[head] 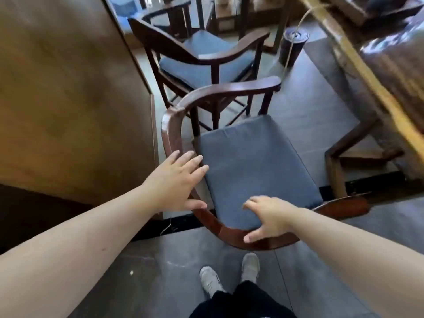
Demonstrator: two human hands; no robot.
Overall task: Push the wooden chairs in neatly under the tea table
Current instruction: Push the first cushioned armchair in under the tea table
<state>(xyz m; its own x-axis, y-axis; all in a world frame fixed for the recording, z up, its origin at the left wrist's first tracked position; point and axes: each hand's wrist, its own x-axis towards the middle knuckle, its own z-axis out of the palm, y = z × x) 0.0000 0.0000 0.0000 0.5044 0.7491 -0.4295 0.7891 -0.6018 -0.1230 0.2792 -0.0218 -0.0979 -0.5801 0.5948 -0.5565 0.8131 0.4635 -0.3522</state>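
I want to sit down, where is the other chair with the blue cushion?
In the head view, the second wooden chair stands at top centre, just behind the near chair the hands are on, left of the tea table.

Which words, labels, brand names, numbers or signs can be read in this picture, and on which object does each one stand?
None can be read.
The near dark wooden armchair with grey-blue cushion, held by the left hand and right hand, bears no text.
The second dark wooden armchair beyond it bears none either.
The dark cylindrical container on the floor and the pale grey shoes show no legible marking; both are too blurred to tell.
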